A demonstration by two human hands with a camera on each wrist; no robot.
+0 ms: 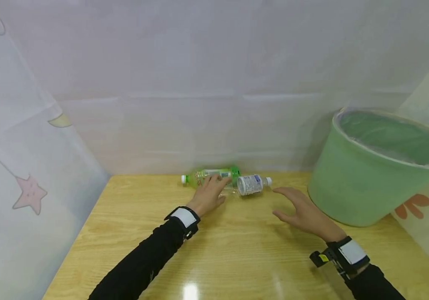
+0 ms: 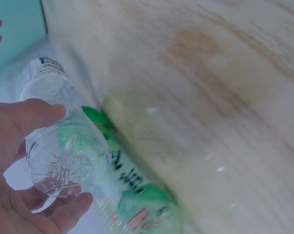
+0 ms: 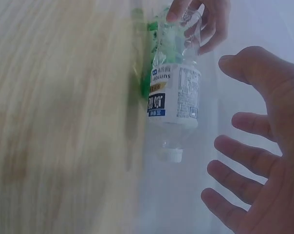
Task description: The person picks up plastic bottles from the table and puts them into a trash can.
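Lying on its side at the table's far edge, the green bottle is touched by the clear bottle, whose base is gripped by the left hand, while the right hand is held with fingers spread near the green bucket.

A light wooden tabletop carries a pale green bucket at its right edge, lined with a thin clear bag. White cloth hangs behind the far edge, and a curtain with a pink star drapes along the left edge.
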